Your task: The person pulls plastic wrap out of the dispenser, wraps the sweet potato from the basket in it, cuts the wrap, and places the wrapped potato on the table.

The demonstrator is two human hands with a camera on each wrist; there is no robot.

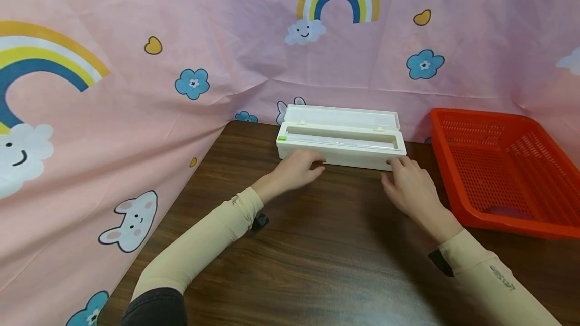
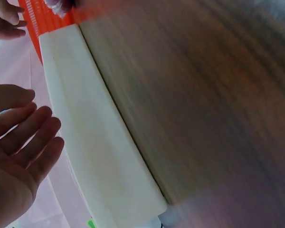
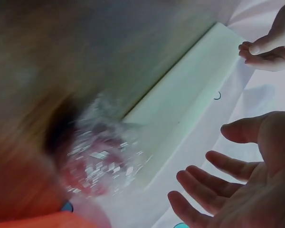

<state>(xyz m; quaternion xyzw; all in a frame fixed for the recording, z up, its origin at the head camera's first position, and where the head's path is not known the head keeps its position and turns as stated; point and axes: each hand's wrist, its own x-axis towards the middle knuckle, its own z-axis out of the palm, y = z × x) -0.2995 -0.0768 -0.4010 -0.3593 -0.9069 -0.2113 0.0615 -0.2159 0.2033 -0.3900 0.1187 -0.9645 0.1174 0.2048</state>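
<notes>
A long white plastic wrap dispenser [image 1: 342,155] lies near the back of the brown table, its lid [image 1: 342,115] raised. Inside it is a pale roll [image 1: 340,141], and a small green piece [image 1: 282,138] sits at its left end. My left hand [image 1: 296,170] is at the front left of the dispenser, fingers loosely bent, holding nothing. Near the front right corner is my right hand [image 1: 411,185]; its fingers [image 3: 199,190] are spread and loosely bent around nothing in the right wrist view.
To the right stands a red-orange plastic basket [image 1: 457,175] with a dark reddish thing [image 1: 507,212] in it. Crinkled clear plastic [image 3: 102,156] over something reddish shows beside the basket's blurred edge in the right wrist view. A pink printed cloth [image 1: 254,39] hangs behind.
</notes>
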